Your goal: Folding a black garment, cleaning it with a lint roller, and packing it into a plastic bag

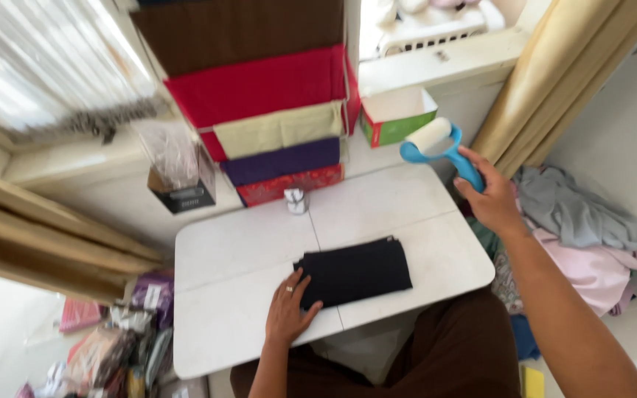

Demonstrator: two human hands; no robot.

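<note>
Head view shows the left hand (287, 312) lying flat with fingers spread on the left edge of the folded black cloth (355, 271) on the white table (245, 250), while the right hand (489, 197) grips a blue-handled lint roller (436, 145) well above and right of it.

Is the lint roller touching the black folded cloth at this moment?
No, the right hand holds the lint roller raised beyond the table's far edge, well apart from the black folded cloth.
</note>
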